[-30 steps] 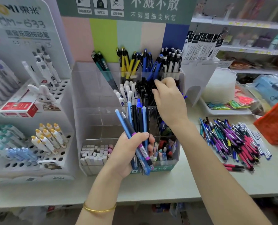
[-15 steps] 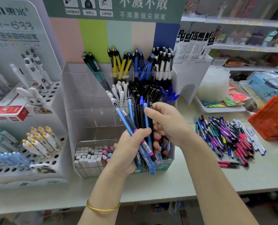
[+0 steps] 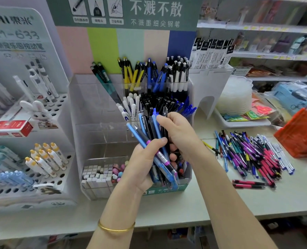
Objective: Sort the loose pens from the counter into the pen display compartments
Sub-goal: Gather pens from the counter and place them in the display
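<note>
Left hand (image 3: 142,169) gripped a bundle of pens (image 3: 149,128) upright, directly in front of the pen display (image 3: 95,108), fingers and thumb clenched round the barrels at mid-length. Right hand (image 3: 181,133) was at the top of the bundle, fingers curled on what appeared to be one black pen; exact pinch pts hidden behind the hand. Change vs. 1 s earlier: the right hand had been up at the display's black-pen compartment (image 3: 160,103), centre row, and had since returned to the bundle. Judgement: one pen was deposited and the next pick was starting, i.e. the sort cycle was repeating approx. one pen per pass. Remaining work: the bundle was far from spent, and a large pile of loose pens (image 3: 253,155) lay on the counter (image 3: 167,209), right of the display and well apart from it. Several compartments on the display's left side showed no pens. Task est. early-to-mid stage.
</note>
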`<state>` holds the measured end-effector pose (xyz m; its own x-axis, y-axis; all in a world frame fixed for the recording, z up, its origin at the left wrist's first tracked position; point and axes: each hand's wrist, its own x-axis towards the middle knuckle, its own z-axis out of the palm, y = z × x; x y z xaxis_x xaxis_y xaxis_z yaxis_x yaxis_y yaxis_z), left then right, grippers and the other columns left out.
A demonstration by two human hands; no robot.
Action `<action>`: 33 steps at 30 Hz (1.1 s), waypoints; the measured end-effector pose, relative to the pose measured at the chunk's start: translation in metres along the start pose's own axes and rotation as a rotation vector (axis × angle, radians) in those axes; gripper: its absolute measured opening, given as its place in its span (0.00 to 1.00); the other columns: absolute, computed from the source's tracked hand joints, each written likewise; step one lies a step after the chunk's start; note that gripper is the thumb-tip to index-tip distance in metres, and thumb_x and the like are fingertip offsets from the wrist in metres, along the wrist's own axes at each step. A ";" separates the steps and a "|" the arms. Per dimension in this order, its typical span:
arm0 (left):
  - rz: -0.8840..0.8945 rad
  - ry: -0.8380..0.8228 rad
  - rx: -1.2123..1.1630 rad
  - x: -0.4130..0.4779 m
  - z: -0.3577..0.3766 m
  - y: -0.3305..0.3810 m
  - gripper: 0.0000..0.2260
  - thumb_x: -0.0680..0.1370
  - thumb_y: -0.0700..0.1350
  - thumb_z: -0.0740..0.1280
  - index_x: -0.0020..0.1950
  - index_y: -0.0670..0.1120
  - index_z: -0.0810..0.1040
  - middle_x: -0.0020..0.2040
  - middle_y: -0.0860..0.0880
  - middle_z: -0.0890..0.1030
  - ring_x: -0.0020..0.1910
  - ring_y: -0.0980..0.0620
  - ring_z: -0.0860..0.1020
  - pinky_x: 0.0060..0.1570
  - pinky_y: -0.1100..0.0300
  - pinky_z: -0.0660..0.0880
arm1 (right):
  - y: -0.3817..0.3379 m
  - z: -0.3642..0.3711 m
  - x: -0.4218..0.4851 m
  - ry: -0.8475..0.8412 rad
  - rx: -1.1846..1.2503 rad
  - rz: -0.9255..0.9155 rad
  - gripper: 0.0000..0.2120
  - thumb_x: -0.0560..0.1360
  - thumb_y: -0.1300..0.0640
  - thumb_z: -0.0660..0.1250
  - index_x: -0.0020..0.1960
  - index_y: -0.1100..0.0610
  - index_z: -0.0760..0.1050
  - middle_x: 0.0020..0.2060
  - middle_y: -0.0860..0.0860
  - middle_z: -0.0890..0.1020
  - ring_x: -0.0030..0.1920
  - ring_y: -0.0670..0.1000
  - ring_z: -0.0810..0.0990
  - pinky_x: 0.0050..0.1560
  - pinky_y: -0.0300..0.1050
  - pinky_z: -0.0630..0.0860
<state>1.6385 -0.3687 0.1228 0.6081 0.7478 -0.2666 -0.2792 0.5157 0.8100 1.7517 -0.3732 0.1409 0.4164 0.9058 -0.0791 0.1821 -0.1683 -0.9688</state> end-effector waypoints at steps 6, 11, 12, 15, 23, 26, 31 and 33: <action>0.060 0.121 0.073 0.007 0.002 -0.004 0.05 0.76 0.41 0.67 0.49 0.40 0.78 0.37 0.40 0.80 0.34 0.45 0.79 0.40 0.49 0.79 | -0.003 0.007 0.000 0.221 -0.148 -0.276 0.15 0.78 0.62 0.58 0.34 0.55 0.59 0.29 0.47 0.62 0.25 0.42 0.61 0.28 0.33 0.63; 0.082 0.188 0.055 0.006 0.006 -0.004 0.04 0.76 0.41 0.68 0.43 0.43 0.76 0.29 0.48 0.77 0.31 0.50 0.77 0.43 0.50 0.77 | 0.002 0.004 0.002 0.345 -0.228 -0.339 0.18 0.78 0.58 0.61 0.33 0.53 0.58 0.26 0.46 0.61 0.26 0.44 0.62 0.28 0.37 0.60; 0.082 0.201 0.059 0.006 0.006 -0.004 0.05 0.76 0.42 0.68 0.42 0.43 0.75 0.27 0.49 0.75 0.29 0.52 0.75 0.41 0.52 0.76 | 0.003 0.003 0.002 0.372 -0.229 -0.333 0.18 0.78 0.57 0.61 0.32 0.53 0.57 0.26 0.46 0.61 0.26 0.44 0.62 0.28 0.37 0.60; 0.069 0.234 0.063 0.006 0.004 -0.006 0.06 0.76 0.42 0.68 0.42 0.43 0.74 0.25 0.51 0.73 0.26 0.54 0.74 0.38 0.54 0.76 | 0.005 0.000 0.002 0.431 -0.181 -0.323 0.19 0.78 0.59 0.61 0.32 0.53 0.57 0.26 0.46 0.60 0.25 0.43 0.62 0.27 0.36 0.61; 0.087 0.290 0.051 0.011 -0.008 -0.005 0.05 0.77 0.41 0.67 0.45 0.41 0.73 0.37 0.40 0.79 0.41 0.39 0.80 0.53 0.36 0.77 | 0.001 -0.013 0.011 0.537 -0.044 -0.372 0.15 0.80 0.57 0.58 0.36 0.55 0.63 0.28 0.47 0.64 0.31 0.49 0.64 0.33 0.49 0.67; 0.100 0.235 0.020 0.010 -0.014 -0.006 0.04 0.80 0.37 0.62 0.49 0.37 0.73 0.33 0.44 0.82 0.36 0.45 0.83 0.41 0.46 0.82 | -0.007 -0.019 0.014 0.672 -0.025 -0.480 0.11 0.81 0.54 0.56 0.40 0.48 0.64 0.30 0.47 0.69 0.30 0.55 0.72 0.31 0.51 0.75; 0.047 0.201 0.038 0.010 -0.022 -0.007 0.05 0.80 0.38 0.63 0.45 0.39 0.72 0.30 0.47 0.76 0.27 0.51 0.73 0.30 0.56 0.78 | -0.011 -0.013 0.028 0.750 -0.141 -0.696 0.06 0.80 0.48 0.55 0.48 0.48 0.68 0.36 0.43 0.72 0.32 0.55 0.78 0.32 0.47 0.76; 0.048 0.175 0.045 0.010 -0.021 -0.006 0.03 0.80 0.37 0.62 0.46 0.40 0.70 0.30 0.47 0.74 0.27 0.51 0.71 0.29 0.56 0.77 | -0.006 -0.005 0.035 0.720 -0.250 -0.731 0.17 0.79 0.48 0.55 0.52 0.60 0.72 0.36 0.42 0.72 0.33 0.52 0.77 0.35 0.37 0.72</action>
<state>1.6302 -0.3555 0.1043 0.4554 0.8343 -0.3108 -0.2689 0.4617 0.8453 1.7699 -0.3425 0.1449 0.5468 0.3879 0.7419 0.7462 0.1759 -0.6420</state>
